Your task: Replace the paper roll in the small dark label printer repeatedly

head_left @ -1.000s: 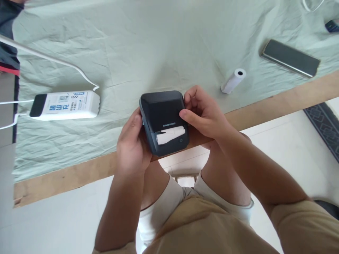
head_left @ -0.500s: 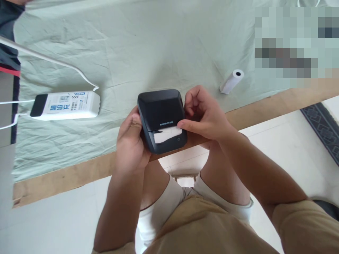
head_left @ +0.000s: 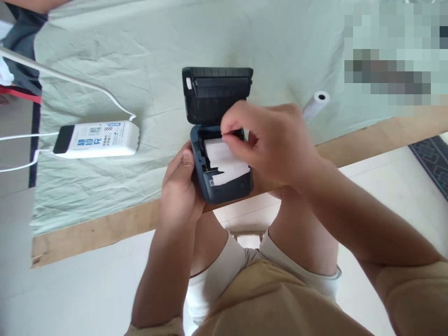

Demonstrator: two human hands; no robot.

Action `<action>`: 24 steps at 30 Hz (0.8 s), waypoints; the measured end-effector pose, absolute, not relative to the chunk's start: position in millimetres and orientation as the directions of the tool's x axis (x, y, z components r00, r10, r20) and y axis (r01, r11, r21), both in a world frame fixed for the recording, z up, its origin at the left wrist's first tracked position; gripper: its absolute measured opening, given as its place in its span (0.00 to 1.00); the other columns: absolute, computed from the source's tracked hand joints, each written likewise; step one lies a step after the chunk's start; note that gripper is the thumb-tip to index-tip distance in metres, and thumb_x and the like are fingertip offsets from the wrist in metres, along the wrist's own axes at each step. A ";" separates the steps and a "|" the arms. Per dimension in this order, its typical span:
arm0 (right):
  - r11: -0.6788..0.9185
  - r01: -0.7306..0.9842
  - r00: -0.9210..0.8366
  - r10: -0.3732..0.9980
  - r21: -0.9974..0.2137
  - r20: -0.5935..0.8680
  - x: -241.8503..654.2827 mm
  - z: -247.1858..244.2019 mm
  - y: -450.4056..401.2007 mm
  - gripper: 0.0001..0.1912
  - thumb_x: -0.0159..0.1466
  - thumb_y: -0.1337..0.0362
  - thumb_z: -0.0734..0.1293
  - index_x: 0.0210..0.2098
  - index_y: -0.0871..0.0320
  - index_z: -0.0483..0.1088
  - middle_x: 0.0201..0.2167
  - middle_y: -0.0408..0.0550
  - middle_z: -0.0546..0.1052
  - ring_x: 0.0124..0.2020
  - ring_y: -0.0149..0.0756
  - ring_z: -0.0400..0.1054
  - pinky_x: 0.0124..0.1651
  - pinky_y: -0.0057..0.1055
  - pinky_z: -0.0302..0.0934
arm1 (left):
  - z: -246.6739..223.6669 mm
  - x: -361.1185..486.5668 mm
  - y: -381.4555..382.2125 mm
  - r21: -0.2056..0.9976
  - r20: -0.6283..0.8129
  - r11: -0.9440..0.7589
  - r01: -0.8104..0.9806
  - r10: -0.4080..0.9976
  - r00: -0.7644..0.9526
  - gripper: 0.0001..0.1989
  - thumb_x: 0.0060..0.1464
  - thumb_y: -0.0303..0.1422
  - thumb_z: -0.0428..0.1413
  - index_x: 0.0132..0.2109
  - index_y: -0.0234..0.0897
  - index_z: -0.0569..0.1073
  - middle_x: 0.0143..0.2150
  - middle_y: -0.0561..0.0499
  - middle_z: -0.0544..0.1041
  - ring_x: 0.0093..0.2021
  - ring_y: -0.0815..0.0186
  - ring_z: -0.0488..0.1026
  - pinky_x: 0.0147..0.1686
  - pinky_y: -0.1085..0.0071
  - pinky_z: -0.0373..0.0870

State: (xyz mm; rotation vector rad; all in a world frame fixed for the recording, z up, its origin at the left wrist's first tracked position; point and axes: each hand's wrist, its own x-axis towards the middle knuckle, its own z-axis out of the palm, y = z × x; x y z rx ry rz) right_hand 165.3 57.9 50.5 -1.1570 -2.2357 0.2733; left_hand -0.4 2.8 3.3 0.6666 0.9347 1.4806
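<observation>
A dark label printer sits at the table's front edge with its lid raised. Inside it lies a white paper roll, its torn end draped over the front lip. My left hand grips the printer's left side, thumb along the edge. Over the right part of the open compartment is my right hand, thumb and forefinger drawn together just above the paper roll. Whether those fingertips hold anything is hidden, and the hand is slightly blurred.
A second white paper roll stands to the right on the green cloth. To the left lies a white power strip with cables. Wooden table edge runs along the front. Part of another person shows at upper left.
The printer's lid has swung up from closed, exposing the paper roll inside. My right hand has moved from the printer's right side to over the compartment. My left hand keeps its hold.
</observation>
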 end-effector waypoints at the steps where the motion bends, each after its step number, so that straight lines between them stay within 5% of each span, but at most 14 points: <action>1: 0.607 0.721 -0.504 0.791 -0.335 0.348 162.9 52.5 60.3 0.01 0.66 0.64 0.69 0.37 0.52 0.71 0.27 0.41 0.75 0.25 0.32 0.66 0.28 0.33 0.50 | 3.0 -0.6 2.4 0.855 -0.116 0.031 -0.518 0.984 -0.133 0.08 0.64 0.36 0.62 0.40 0.39 0.84 0.34 0.51 0.82 0.36 0.65 0.81 0.42 0.72 0.81; 3: 0.615 0.761 -0.583 0.788 -0.209 0.196 158.7 59.1 64.7 0.05 0.63 0.64 0.71 0.40 0.50 0.74 0.24 0.41 0.73 0.23 0.33 0.63 0.27 0.33 0.44 | 2.4 -1.1 1.4 0.860 -0.119 0.035 -0.509 0.984 -0.133 0.08 0.64 0.36 0.61 0.40 0.40 0.84 0.34 0.51 0.82 0.38 0.63 0.82 0.43 0.71 0.81; 6: 0.623 0.753 -0.628 0.777 -0.211 0.054 159.8 71.8 67.3 0.11 0.59 0.62 0.74 0.42 0.48 0.76 0.23 0.40 0.73 0.25 0.35 0.63 0.28 0.32 0.47 | 2.1 -1.3 -0.1 0.869 -0.141 0.053 -0.492 0.980 -0.144 0.08 0.65 0.35 0.60 0.43 0.39 0.84 0.37 0.51 0.83 0.39 0.63 0.82 0.41 0.73 0.80; 10: 0.559 0.543 -0.530 0.807 -0.626 0.261 183.2 71.5 60.4 0.17 0.60 0.64 0.71 0.48 0.47 0.74 0.37 0.38 0.79 0.25 0.29 0.66 0.29 0.31 0.57 | 2.5 -0.4 -0.8 0.864 -0.168 0.067 -0.499 0.973 -0.161 0.12 0.69 0.36 0.56 0.43 0.38 0.84 0.38 0.50 0.85 0.41 0.63 0.83 0.43 0.71 0.81; 12: 0.438 0.347 -0.251 0.895 -0.829 0.368 198.8 56.9 58.5 0.17 0.63 0.67 0.64 0.51 0.47 0.71 0.39 0.41 0.78 0.29 0.31 0.69 0.27 0.30 0.59 | 3.2 0.1 -0.5 0.866 -0.172 0.069 -0.495 0.971 -0.165 0.13 0.69 0.37 0.55 0.41 0.38 0.84 0.38 0.50 0.85 0.41 0.63 0.83 0.42 0.71 0.81; 14: 0.368 0.282 -0.087 0.929 -0.886 0.359 211.0 37.0 60.9 0.09 0.62 0.66 0.65 0.43 0.50 0.68 0.34 0.42 0.74 0.31 0.34 0.69 0.29 0.32 0.63 | 4.9 0.6 -0.1 0.867 -0.192 0.080 -0.492 0.964 -0.182 0.13 0.69 0.37 0.56 0.40 0.38 0.83 0.37 0.50 0.84 0.41 0.63 0.83 0.41 0.71 0.81; 19: 0.412 0.639 -0.214 0.906 -0.650 0.365 218.7 7.7 76.0 0.07 0.63 0.59 0.70 0.39 0.53 0.72 0.40 0.51 0.77 0.51 0.48 0.71 0.56 0.50 0.70 | 13.3 2.4 -0.8 0.844 -0.236 0.131 -0.521 0.962 -0.141 0.27 0.68 0.53 0.49 0.42 0.37 0.82 0.37 0.44 0.84 0.54 0.49 0.83 0.53 0.55 0.82; 24: 0.319 0.775 -0.221 0.945 -0.545 0.240 213.1 7.1 80.1 0.20 0.62 0.60 0.71 0.54 0.51 0.70 0.46 0.52 0.80 0.45 0.49 0.74 0.53 0.53 0.71 | 15.0 3.1 0.0 0.858 -0.233 0.146 -0.492 0.965 -0.122 0.30 0.68 0.57 0.46 0.43 0.37 0.81 0.41 0.42 0.85 0.59 0.46 0.81 0.55 0.51 0.82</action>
